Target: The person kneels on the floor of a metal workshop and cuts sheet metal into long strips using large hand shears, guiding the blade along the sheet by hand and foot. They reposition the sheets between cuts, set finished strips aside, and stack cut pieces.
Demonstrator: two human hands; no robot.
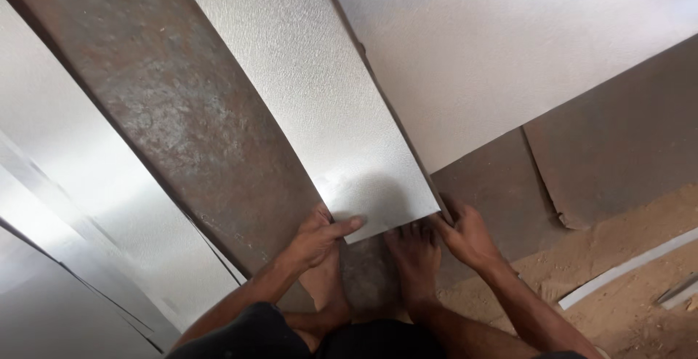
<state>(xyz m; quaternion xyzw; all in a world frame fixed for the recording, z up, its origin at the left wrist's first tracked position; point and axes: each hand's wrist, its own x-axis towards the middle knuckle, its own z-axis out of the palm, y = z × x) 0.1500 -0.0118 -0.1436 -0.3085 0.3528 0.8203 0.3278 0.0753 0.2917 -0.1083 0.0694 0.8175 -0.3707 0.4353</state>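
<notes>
**Two hands at the near end of an embossed metal strip**

The left hand [320, 237] grips the near left corner of a long embossed silver sheet-metal strip [320, 90], its thumb laid flat across the top face and the other fingers tucked under the edge, so the hand is clamped on the sheet. The right hand [465, 235] holds the near right corner of the same strip, fingers curled against its edge; how tightly it closes cannot be told, since the fingertips are hidden by the sheet's edge. The two hands sit well apart, one at each corner.

Between the hands, two bare feet [411, 257] stand just beside the strip's near end, toes touching or slipping under it.

The strip runs away from the person towards the top of the view, lying on a rusty brown steel plate [174, 112]. To its right a wider embossed sheet [509, 46] lies beside it. Further left are smooth shiny metal sheets [80, 199]. On the right lie brown board pieces [618, 155] on sandy ground [632, 250], with a narrow pale offcut strip [625, 268] on the sand.
</notes>
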